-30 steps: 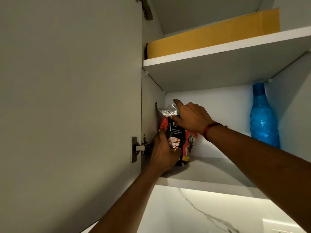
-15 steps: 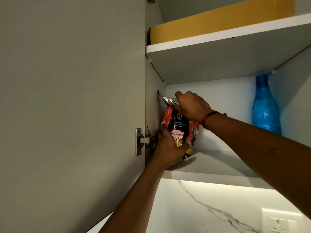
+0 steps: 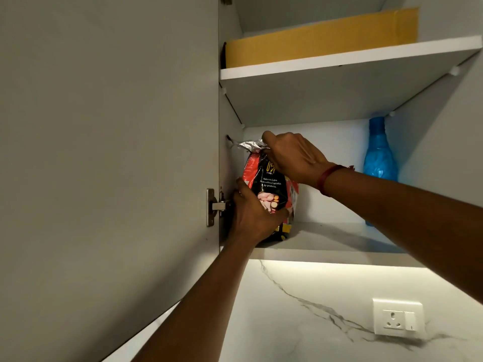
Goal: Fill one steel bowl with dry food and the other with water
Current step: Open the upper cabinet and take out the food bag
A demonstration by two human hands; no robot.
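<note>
Little has changed since half a second back: both grips keep hold of the red-and-black dry food pouch with a crumpled silver foil top (image 3: 271, 184), and it sits in the same left corner of the lower white shelf (image 3: 339, 246).

We note the wide grey cabinet door (image 3: 104, 152) swung open at left, with a white grey-veined marble wall (image 3: 287, 322) below the cabinet. The upper white shelf (image 3: 339, 58) carries a flat yellow-brown cardboard packet (image 3: 321, 37). A translucent blue plastic bottle (image 3: 380, 158) stands upright at the lower shelf's right back, well apart from the pouch.

The pouch is upright, close to the cabinet's left wall. The left grip (image 3: 253, 218) wraps its lower front, fingers curled round it. The right grip (image 3: 292, 158) pinches the foil top.

We log a white wall socket (image 3: 397, 320) low right on the marble, a steel hinge (image 3: 213, 206) just left of the left grip, and a red thread band (image 3: 326, 178) on the right wrist.
</note>
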